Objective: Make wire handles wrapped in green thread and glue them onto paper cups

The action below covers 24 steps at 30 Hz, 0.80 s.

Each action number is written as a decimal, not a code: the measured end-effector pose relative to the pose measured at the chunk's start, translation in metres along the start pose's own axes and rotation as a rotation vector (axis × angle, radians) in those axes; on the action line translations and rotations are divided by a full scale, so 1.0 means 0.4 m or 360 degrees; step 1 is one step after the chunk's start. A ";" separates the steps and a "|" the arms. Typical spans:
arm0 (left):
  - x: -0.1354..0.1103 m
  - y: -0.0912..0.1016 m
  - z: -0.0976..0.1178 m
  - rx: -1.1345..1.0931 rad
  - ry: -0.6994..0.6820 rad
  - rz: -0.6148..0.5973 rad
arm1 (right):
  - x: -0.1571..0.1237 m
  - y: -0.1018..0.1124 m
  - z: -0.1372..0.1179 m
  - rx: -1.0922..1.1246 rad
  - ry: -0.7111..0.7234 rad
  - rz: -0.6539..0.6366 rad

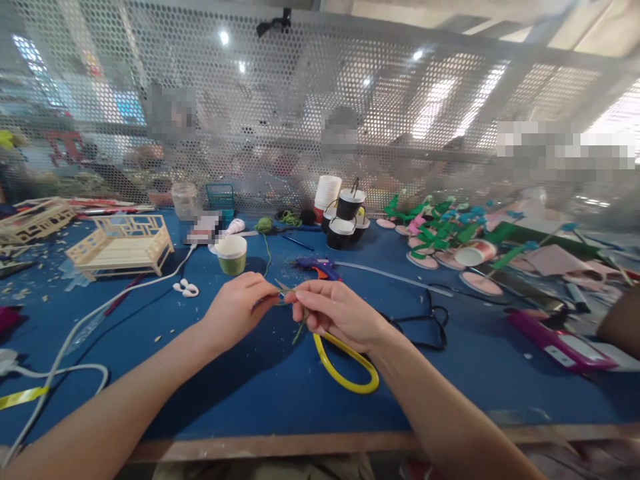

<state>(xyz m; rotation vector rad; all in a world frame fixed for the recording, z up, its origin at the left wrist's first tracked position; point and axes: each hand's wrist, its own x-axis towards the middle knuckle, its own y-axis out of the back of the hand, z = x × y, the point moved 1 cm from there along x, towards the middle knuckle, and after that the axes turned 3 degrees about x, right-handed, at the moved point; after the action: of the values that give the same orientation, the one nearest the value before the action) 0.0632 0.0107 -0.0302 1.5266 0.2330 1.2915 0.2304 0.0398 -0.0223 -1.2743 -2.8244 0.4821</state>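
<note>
Both my hands meet above the middle of the blue table, fingertips close together. My left hand (pixel 240 308) is closed in a pinch on green yarn (pixel 269 252), which trails back to a small green ball (pixel 264 225). My right hand (pixel 337 310) pinches the yarn too, and a short green end dangles below its fingers. Yellow-handled scissors (pixel 367 388) show under my right hand and wrist, which hide their middle; blade tips appear between the hands. Just beyond my left hand stands a paper cup (pixel 233 257) with a green-wrapped side.
A blue glue gun (pixel 317 267) lies ahead, with a clear glue stick (pixel 395 277) behind it. Small black buckets (pixel 341 235) stand farther back. At left are a wooden bench model (pixel 123 250) and a white cable (pixel 120 293); green craft plants (pixel 435 233) crowd the right.
</note>
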 end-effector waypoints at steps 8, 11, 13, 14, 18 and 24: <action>0.000 0.004 0.016 0.0439 -0.0333 0.0327 | 0.014 -0.012 0.026 0.0030 -0.0146 0.0063; -0.002 0.004 0.013 0.0427 -0.0397 0.0374 | 0.013 -0.018 0.026 0.0044 -0.0153 0.0079; -0.003 0.003 0.008 0.0428 -0.0422 0.0390 | 0.012 -0.020 0.024 0.0051 -0.0146 0.0078; -0.004 0.003 0.005 0.0422 -0.0433 0.0401 | 0.011 -0.021 0.024 0.0051 -0.0140 0.0069; -0.005 0.003 -0.002 0.0344 -0.0499 0.0464 | 0.009 -0.023 0.022 0.0058 -0.0143 0.0040; -0.006 0.010 0.006 0.0261 -0.0540 0.0533 | 0.000 -0.027 0.015 0.0134 -0.0153 0.0065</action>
<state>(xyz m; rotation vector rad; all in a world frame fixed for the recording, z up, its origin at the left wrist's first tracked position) 0.0625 0.0058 -0.0282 1.9575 -0.1458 1.2646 0.2218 0.0313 -0.0252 -1.3305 -2.8249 0.6735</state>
